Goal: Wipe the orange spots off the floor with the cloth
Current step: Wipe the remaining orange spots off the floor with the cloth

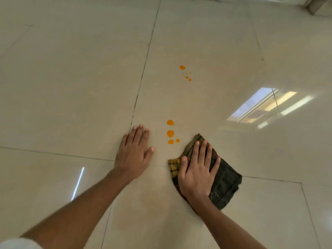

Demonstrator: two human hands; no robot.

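Fingers (202, 153) straight, my right hand (195, 177) presses the cloth (225, 184). My left hand (133, 155) lies flat on the floor (71, 87). Spots (170, 133) lie between them.

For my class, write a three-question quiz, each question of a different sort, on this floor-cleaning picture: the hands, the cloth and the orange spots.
1. True or false: the cloth covers the near cluster of orange spots.
2. Multiple choice: the left hand is A) gripping the cloth, B) lying flat on the bare floor, C) out of view.
3. Fill in: the right hand presses flat, fingers straight, on the ____.

Key: 1 false, the spots lie uncovered between the hands; 2 B; 3 cloth.
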